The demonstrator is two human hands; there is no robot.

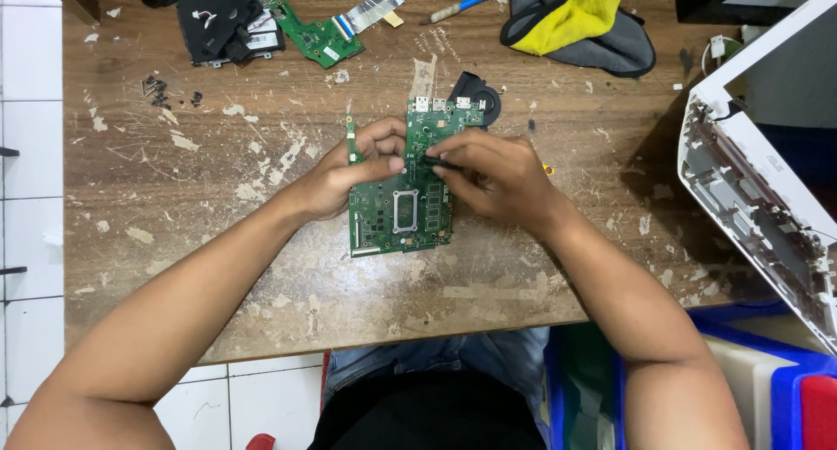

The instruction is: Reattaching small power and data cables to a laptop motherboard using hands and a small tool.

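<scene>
A green laptop mainboard (pixel 397 214) lies flat in the middle of the worn wooden table (pixel 261 267), with a black fan (pixel 485 94) at its upper right corner. My left hand (pixel 349 173) grips the board's left edge, thumb pressed on its top face. My right hand (pixel 493 175) rests over the board's right side and pinches a thin dark tool (pixel 433 162) whose tip touches the board near its middle.
A smaller green circuit board (pixel 307 30) with a flat ribbon cable, a black part (pixel 225 27), small screws (pixel 159 89), a blue-handled tool (pixel 466 3) and a yellow-grey cloth (pixel 580 18) lie at the back. A white laptop shell (pixel 758 180) stands at the right; blue bins (pixel 776 371) sit below.
</scene>
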